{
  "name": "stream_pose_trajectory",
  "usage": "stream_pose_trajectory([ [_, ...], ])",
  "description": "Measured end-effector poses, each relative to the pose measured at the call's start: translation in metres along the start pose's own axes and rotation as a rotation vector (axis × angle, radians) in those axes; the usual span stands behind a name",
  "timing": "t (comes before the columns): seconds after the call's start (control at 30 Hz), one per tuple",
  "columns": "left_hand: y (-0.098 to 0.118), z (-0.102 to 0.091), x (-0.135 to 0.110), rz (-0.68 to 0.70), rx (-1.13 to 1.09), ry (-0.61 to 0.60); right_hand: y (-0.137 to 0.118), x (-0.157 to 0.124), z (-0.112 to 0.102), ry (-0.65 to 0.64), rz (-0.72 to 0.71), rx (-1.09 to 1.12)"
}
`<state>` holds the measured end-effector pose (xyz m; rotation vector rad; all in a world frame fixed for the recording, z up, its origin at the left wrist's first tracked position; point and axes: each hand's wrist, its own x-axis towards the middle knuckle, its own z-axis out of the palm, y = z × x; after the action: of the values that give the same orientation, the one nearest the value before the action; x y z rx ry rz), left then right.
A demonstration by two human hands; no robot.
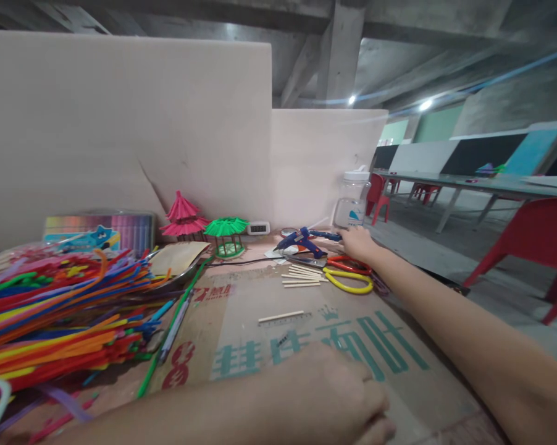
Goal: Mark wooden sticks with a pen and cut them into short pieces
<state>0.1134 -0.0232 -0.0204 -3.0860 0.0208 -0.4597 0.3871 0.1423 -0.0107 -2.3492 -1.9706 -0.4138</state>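
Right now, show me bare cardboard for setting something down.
Bare cardboard lies between the lone stick and the right forearm, below the yellow handle, and between that stick and the pale rod. Crowded: the left, under heaped pipe cleaners, and the back, with the glue gun and right hand. The left hand covers part of the front.

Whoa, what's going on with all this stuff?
Somebody's right hand is at a dark blue tool beside the blue glue gun; I can't tell if it's gripping it. Their curled left hand is over the cardboard, near a lone stick. Other sticks lie by a yellow handle. A pink-roofed model and a green-roofed model stand behind.
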Motion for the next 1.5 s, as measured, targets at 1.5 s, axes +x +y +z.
stream_pose_trajectory([
  [1.5,-0.047,-0.098,-0.05,-0.622,-0.165,0.185,-0.14,-0.157,-0.138,0.077,-0.498,1.9],
])
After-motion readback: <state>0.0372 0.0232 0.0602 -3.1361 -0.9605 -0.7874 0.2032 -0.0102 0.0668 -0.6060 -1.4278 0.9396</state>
